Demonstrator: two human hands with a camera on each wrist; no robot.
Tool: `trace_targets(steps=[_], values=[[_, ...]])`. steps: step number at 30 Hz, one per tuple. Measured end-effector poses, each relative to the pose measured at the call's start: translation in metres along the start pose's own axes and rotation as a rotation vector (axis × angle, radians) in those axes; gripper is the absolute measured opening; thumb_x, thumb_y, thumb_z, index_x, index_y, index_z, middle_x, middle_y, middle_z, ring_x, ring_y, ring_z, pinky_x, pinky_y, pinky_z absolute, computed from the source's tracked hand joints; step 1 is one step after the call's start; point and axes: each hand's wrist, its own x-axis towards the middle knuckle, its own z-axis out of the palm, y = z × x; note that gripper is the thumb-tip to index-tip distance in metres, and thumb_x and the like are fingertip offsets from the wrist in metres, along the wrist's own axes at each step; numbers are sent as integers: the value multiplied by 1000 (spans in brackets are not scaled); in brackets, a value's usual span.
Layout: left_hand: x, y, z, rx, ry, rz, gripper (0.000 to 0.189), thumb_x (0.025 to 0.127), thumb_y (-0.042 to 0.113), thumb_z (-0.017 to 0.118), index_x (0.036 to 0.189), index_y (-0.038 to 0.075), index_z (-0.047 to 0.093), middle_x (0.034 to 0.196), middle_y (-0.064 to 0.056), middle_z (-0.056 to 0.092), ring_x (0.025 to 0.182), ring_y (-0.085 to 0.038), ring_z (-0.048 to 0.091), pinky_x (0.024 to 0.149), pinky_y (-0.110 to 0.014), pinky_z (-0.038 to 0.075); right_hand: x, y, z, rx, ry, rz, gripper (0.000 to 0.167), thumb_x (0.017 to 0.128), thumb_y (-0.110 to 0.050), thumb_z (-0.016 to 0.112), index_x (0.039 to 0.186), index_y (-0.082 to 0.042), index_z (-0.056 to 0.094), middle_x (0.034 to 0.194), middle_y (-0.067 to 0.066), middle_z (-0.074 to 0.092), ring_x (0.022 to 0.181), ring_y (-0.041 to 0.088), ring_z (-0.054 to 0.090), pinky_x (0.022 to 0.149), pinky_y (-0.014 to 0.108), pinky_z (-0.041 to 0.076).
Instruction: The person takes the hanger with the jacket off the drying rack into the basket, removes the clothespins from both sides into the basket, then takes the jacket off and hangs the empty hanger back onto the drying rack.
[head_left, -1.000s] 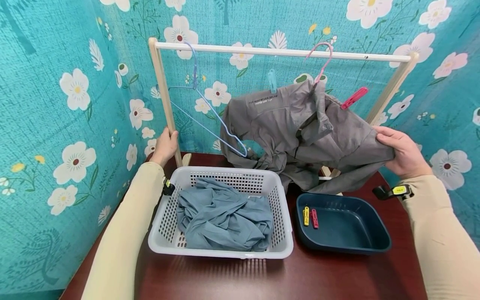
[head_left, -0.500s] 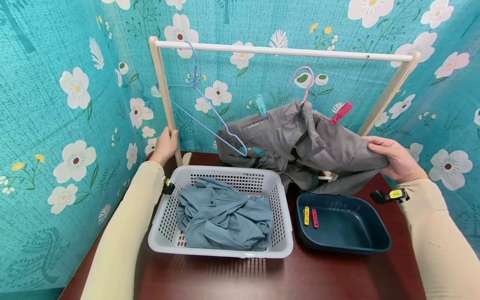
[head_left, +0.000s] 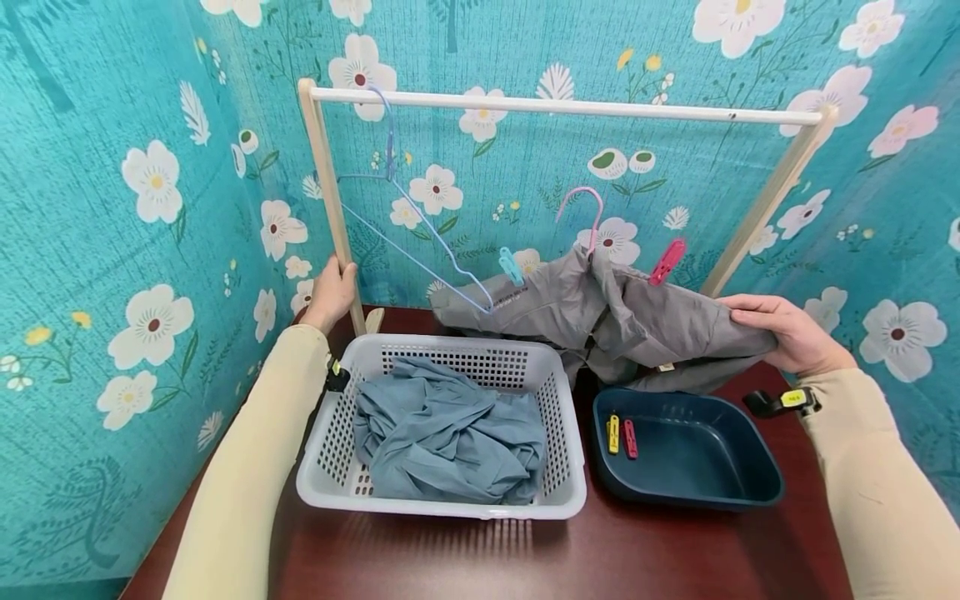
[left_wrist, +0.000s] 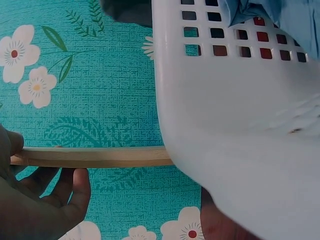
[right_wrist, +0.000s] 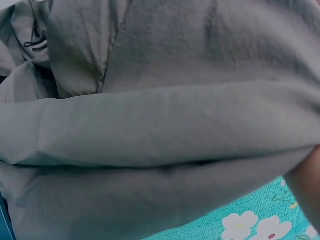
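My left hand grips the left wooden post of a clothes rack. With my right hand I pinch the right side of a grey jacket, whose folds fill most of the right wrist view. The jacket is on a pink hanger, its hook below the white rail and apart from it. A light blue clothespin and a pink-red clothespin are clipped along its shoulders. Its lower part is bunched behind the basket and the tray, partly hidden.
A blue hanger hangs at the rail's left end, in front of the jacket's edge. A white basket holds blue-grey cloth. Beside it, a dark blue tray holds a yellow clothespin and a red clothespin.
The pink hanger's hook has come off the rail. Hanger and jacket have sunk down and to the left, and my right hand has lowered slightly with them. My left hand stays on the post.
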Motion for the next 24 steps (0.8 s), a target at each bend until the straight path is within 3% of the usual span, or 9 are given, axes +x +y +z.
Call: trace_targets(steps=[12, 17, 24], values=[[2, 0, -2, -4, -11, -16, 50, 103, 39, 24, 134, 1, 34, 102, -21, 44, 99, -35, 50, 81, -51, 42, -1, 2, -2, 19, -143, -26, 49, 99, 10, 11, 136, 9, 43, 126, 18, 57, 105, 26, 61, 86, 34, 50], [1, -2, -2, -16, -9, -29, 48, 103, 41, 25, 129, 2, 36, 97, -19, 43, 94, -34, 50, 77, -48, 42, 6, 4, 1, 34, -153, -57, 49, 100, 9, 10, 137, 10, 42, 125, 19, 58, 103, 27, 62, 86, 35, 50], [0, 0, -2, -29, -6, -41, 48, 103, 41, 25, 132, 3, 36, 96, -18, 43, 88, -32, 49, 75, -46, 42, 26, 9, 17, 17, -108, -89, 48, 100, 8, 14, 134, 8, 47, 121, 16, 60, 98, 25, 63, 82, 33, 51]])
